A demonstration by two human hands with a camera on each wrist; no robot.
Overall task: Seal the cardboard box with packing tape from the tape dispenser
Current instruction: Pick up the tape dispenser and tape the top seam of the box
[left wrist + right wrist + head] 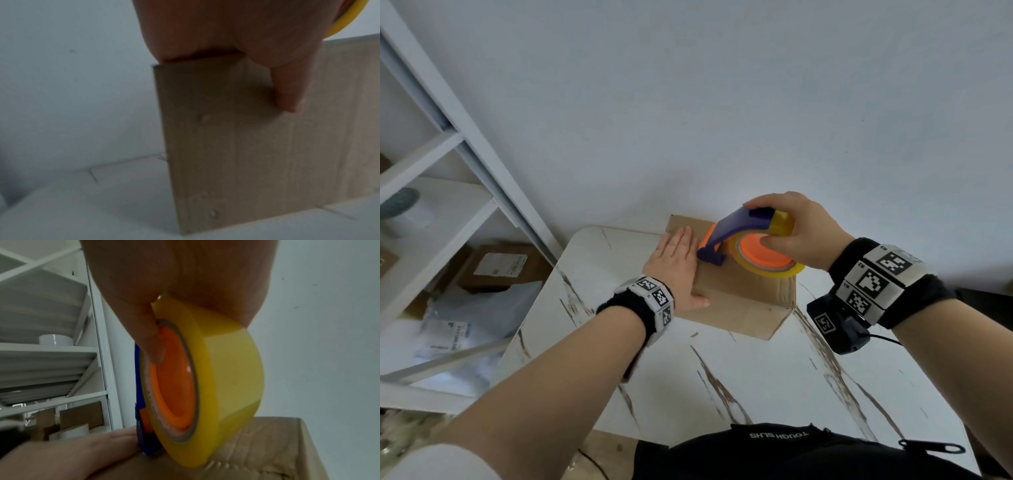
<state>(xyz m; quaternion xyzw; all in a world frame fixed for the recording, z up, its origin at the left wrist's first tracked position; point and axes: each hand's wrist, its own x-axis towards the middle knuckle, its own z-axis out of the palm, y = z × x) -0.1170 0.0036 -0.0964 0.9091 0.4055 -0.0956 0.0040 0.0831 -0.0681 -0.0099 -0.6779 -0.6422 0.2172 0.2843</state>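
White marble-look table [756, 387] against a pale wall carries the work. On it, the left hand [676, 267] lies flat, fingers straight, on top of the cardboard box [743, 301], thumb hanging over the near side. Just beside it the right hand [796, 229] grips the tape dispenser [736, 236] from above, its blue curved frame and glossy yellow tape roll [222, 374] on an orange hub touching the matte brown box top. White shelves [431, 205] stand at left.

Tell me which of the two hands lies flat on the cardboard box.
The left hand: it presses flat on the cardboard box, while the right hand grips the tape dispenser.
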